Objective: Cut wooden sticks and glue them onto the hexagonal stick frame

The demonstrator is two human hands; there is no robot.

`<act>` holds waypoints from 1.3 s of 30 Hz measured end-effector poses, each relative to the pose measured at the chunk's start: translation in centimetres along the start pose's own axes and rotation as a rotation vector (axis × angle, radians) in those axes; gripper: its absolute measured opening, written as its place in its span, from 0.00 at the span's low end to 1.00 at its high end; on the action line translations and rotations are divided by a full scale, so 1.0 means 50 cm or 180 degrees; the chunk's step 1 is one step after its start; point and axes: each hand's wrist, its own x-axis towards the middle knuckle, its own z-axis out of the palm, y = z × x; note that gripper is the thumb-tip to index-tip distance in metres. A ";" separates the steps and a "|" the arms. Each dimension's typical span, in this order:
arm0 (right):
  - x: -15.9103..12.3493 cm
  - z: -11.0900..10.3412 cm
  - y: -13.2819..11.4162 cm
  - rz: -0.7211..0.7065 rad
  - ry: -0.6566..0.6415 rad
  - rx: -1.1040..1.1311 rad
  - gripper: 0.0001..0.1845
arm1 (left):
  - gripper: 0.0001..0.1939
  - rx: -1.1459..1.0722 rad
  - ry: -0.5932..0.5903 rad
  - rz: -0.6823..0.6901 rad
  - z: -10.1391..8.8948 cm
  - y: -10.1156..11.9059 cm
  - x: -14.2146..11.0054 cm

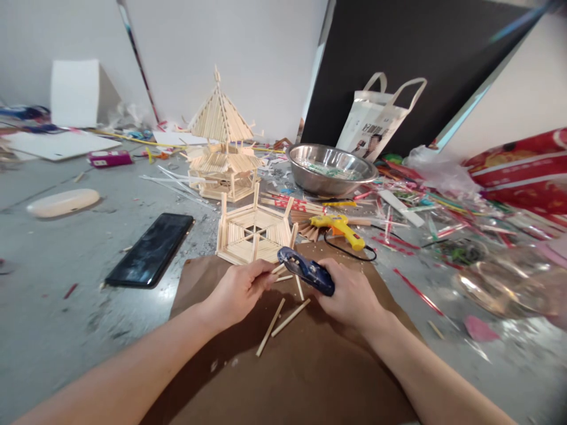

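Brown work sheet (319,372)
Left fingers (262,270) pinch a stick (279,269); right fingers (331,270) grasp the blue tool (305,271). Keep stick square.

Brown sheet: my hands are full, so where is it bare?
On the brown sheet, the near middle, between your forearms and the loose sticks, looks mostly bare. Its far edge is crowded by the stick frame and glue gun.

Sticks (291,318) on the mat (310,378) — frame (237,237) at its far edge
Phone (150,251) by far-left corner, glue gun (340,226) by far-right — pagoda (225,160) behind frame.
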 end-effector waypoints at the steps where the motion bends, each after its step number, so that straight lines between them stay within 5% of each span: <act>1: 0.001 -0.001 -0.001 0.0015 -0.0021 -0.0032 0.15 | 0.08 0.0010 -0.0001 -0.0028 0.000 0.000 0.000; 17: 0.010 0.005 -0.001 0.0033 -0.0063 -0.0491 0.09 | 0.10 -0.0267 -0.0214 -0.0497 -0.005 -0.005 0.009; 39: 0.002 -0.014 0.000 -0.0321 0.0091 -0.0462 0.10 | 0.12 0.0360 -0.0303 -0.0259 -0.012 -0.019 0.012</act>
